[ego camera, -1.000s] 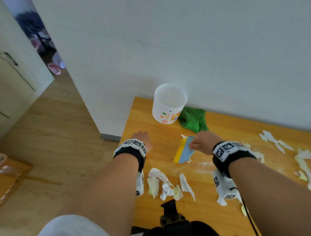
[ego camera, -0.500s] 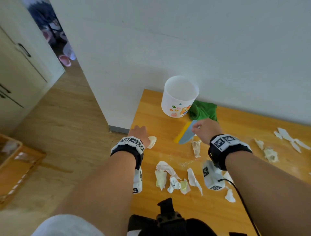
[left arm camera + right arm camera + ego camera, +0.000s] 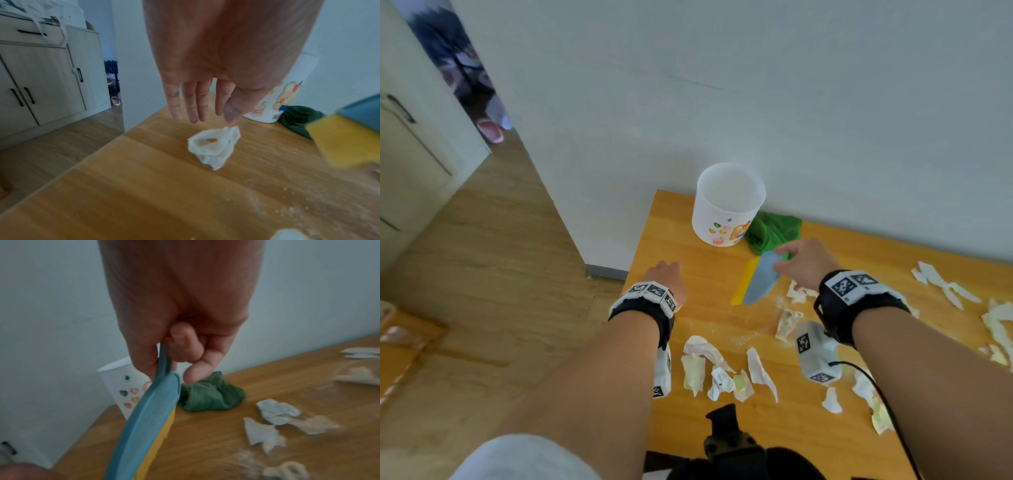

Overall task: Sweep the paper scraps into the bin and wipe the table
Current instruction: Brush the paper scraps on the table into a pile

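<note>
Two hands, right hand (image 3: 176,331) pinching brush (image 3: 148,421), left hand (image 3: 205,78) spread, bin (image 3: 727,205) cartoon-stickered

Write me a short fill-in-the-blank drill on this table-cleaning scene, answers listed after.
1. The right hand grips a blue and ____ brush.
2. The cloth beside the white bin is ____.
3. The fingers of the left hand are straight and hold ____.
4. The crumpled scrap below the left hand lies on the ____.

Answers: yellow; green; nothing; table

Soft, even daylight fills all three views, with only faint shadows. The head view bows at its edges. Both wrist views are smeared by motion blur, worst toward four o'clock.
</note>
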Tool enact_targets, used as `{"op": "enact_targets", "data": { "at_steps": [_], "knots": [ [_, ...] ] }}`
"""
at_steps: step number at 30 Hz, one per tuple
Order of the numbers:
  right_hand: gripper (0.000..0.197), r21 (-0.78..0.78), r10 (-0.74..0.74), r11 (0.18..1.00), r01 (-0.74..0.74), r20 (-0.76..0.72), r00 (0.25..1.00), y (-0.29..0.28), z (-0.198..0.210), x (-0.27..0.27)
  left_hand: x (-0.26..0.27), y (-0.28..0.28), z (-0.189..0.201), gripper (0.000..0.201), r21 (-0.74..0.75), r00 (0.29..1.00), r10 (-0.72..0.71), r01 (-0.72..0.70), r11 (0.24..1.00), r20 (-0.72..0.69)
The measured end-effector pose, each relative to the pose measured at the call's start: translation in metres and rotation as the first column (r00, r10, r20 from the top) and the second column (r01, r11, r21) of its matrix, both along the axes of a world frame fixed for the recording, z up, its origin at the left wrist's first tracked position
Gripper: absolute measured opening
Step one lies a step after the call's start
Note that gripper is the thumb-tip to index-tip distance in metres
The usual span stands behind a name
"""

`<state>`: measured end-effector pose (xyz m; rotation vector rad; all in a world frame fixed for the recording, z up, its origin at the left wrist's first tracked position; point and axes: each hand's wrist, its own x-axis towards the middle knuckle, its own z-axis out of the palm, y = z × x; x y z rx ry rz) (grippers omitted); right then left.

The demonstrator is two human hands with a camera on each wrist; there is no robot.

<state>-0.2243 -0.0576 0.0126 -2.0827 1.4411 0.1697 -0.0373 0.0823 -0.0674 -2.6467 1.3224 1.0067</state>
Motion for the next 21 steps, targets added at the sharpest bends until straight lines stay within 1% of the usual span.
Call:
{"op": "enact_targets", "data": {
  "at_steps": [3,6,8,11,13,16,21],
  "knots": [
    [0.045,0.064,0.021,0.998,-0.027,0.1,0.995,0.012,-0.003,0.034,0.012,0.019,-0.004,0.044,0.026,0.998,0.037,-0.039,0.999,0.058],
    [0.04,0.146,0.086,0.983,-0.113,0.181,0.98,0.027,-0.011,0.068,0.023,0.041,-0.012,0.045,0.024,0.994,0.098,-0.099,0.995,0.058],
    [0.038,0.181,0.126,0.97,-0.164,0.205,0.971,0.037,-0.016,0.086,0.029,0.053,-0.017,0.045,0.022,0.991,0.128,-0.13,0.991,0.046],
    [0.035,0.179,0.194,0.958,-0.224,0.172,0.966,0.047,-0.025,0.103,0.034,0.067,-0.022,0.041,0.016,0.986,0.158,-0.159,0.987,0.045],
    [0.031,0.159,0.239,0.953,-0.258,0.132,0.962,0.053,-0.03,0.106,0.033,0.072,-0.024,0.042,0.013,0.981,0.191,-0.191,0.981,0.035],
    [0.033,0.159,0.258,0.949,-0.272,0.103,0.961,0.056,-0.037,0.103,0.029,0.075,-0.027,0.043,-0.013,0.978,0.205,-0.205,0.979,0.033],
    [0.033,0.125,0.259,0.958,-0.258,0.005,0.966,0.049,-0.042,0.082,0.018,0.069,-0.03,0.048,-0.037,0.979,0.201,-0.2,0.979,0.032]
  ]
}}
